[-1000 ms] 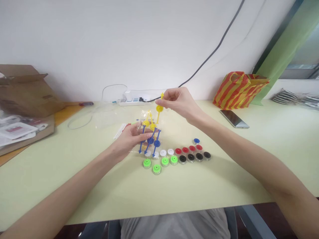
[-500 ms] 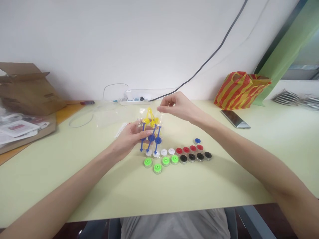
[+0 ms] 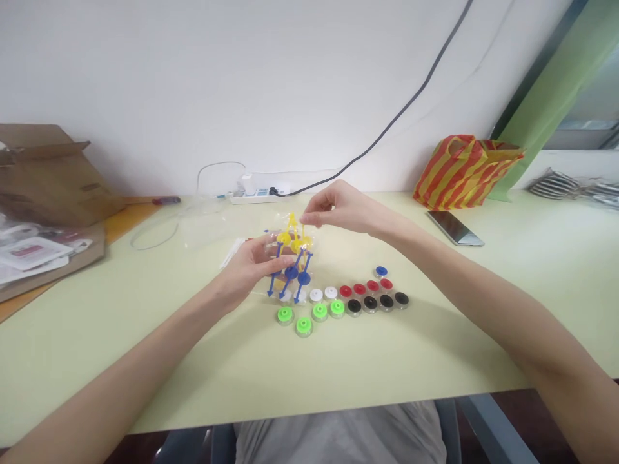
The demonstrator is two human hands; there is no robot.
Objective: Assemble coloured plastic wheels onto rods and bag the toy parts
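Well, left hand (image 3: 256, 264): holds clear plastic bag (image 3: 279, 220); tipping could spill blue plastic arrows (image 3: 304, 278).
Right hand (image 3: 333, 209): pinches yellow plastic arrow (image 3: 303, 232) at bag's top; loosening could drop it.

yellow arrow pieces (image 3: 284, 239) and blue arrow pieces (image 3: 304, 278); bright green discs (image 3: 304, 326), black discs (image 3: 370, 304), red discs (image 3: 358, 289), white discs (image 3: 316, 295), one blue disc (image 3: 381, 271). the worktop (image 3: 232, 367) is pale yellow-green, the bag (image 3: 447, 177) red-and-yellow striped, the box (image 3: 53, 177) brown, the curtain (image 3: 536, 103) green, the cable (image 3: 406, 106) black.

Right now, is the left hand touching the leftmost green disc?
Apart. In the head view, pale tabletop shows between the left hand and the leftmost green disc.
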